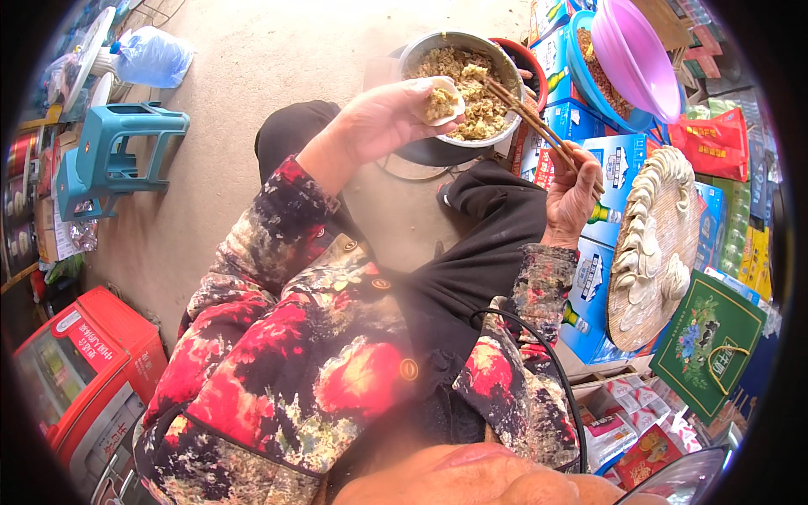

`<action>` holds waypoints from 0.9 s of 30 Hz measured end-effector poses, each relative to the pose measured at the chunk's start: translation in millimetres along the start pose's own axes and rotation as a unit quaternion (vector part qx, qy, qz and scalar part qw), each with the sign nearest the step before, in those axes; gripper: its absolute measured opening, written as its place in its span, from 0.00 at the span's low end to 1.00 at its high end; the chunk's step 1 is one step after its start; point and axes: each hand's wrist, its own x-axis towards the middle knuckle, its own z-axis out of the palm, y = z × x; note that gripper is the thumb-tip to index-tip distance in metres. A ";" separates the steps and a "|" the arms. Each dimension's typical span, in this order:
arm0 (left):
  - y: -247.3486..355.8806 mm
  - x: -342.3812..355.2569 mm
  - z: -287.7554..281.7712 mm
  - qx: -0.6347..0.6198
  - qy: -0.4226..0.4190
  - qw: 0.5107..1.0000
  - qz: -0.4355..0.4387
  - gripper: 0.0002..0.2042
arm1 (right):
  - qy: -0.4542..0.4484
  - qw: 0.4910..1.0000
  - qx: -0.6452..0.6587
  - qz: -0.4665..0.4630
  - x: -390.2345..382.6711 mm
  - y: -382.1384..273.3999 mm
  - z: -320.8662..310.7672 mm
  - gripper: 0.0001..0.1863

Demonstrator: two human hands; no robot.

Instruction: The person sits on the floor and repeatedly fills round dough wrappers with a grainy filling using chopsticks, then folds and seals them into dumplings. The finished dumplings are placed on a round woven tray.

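Observation:
My left hand point(370, 126) is closed around the edge of a round dumpling wrapper point(456, 108), with a lump of chopped filling lying on it. It hovers over the near left rim of a metal bowl point(410, 57) heaped with the same filling point(480, 118). In my right hand point(572, 200) is a pair of chopsticks point(543, 126), their tips down in the filling. To the right, a round board point(678, 220) carries a curving row of folded dumplings point(625, 223) and several loose wrappers point(646, 261).
Blue cartons point(596, 252) are stacked under and beside the board. A blue basin point(581, 50) and a pink basin point(640, 59) stand at the far right, near a red bag point(711, 141). A green box point(709, 341) lies nearer. Teal stools point(126, 135) and a red cooler point(109, 337) are at left.

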 end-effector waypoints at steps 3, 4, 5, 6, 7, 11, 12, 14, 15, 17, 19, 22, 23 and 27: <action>-1.1 -1.5 12.0 0.080 0.069 0.994 0.009 0.19 | 0.015 0.994 -0.108 0.020 1.2 -1.0 17.2 0.14; -1.7 -1.0 11.7 0.086 0.072 0.994 0.008 0.19 | -0.003 0.987 -0.157 0.030 0.8 4.2 16.8 0.13; -2.4 -0.4 11.1 0.092 0.074 0.993 0.006 0.19 | -0.021 0.978 -0.204 0.040 0.1 12.7 13.5 0.13; -2.3 0.0 8.5 0.066 0.062 0.996 0.002 0.19 | -0.040 0.966 -0.250 0.051 0.6 18.9 15.7 0.12; -1.6 0.5 4.7 0.039 0.050 0.998 -0.002 0.20 | -0.047 0.945 -0.318 0.063 -0.2 26.1 19.5 0.11; -0.5 -3.6 5.3 0.099 -0.050 0.994 0.022 0.21 | -0.006 0.964 -0.245 0.106 -4.7 50.6 21.8 0.10; 0.8 -4.7 5.0 0.117 -0.047 0.992 0.014 0.22 | -0.006 0.964 -0.242 0.108 -4.7 50.2 23.7 0.10; 3.9 -6.3 5.5 0.151 -0.040 0.988 -0.002 0.23 | -0.005 0.965 -0.239 0.111 -5.3 47.0 28.3 0.10; 4.2 -7.0 6.7 0.156 -0.034 0.987 -0.003 0.23 | -0.013 0.961 -0.257 0.099 -5.0 43.8 29.9 0.10; 4.1 -8.7 9.0 0.166 -0.021 0.986 -0.005 0.23 | -0.028 0.953 -0.294 0.073 -4.6 34.6 34.5 0.10; 2.4 -7.7 6.5 0.153 -0.034 0.988 -0.001 0.23 | -0.039 0.952 -0.299 0.055 -0.9 18.0 32.8 0.12; 0.1 -5.7 1.1 0.169 -0.036 0.985 0.017 0.23 | -0.010 0.970 -0.242 0.024 6.1 -1.2 31.8 0.16; -0.6 -5.2 -0.7 0.181 -0.033 0.983 0.025 0.23 | -0.001 0.981 -0.194 0.005 8.0 -3.0 30.9 0.17; -5.7 -0.4 -6.7 0.179 -0.011 0.983 0.049 0.22 | -0.006 0.999 -0.037 0.007 10.1 -14.6 26.3 0.19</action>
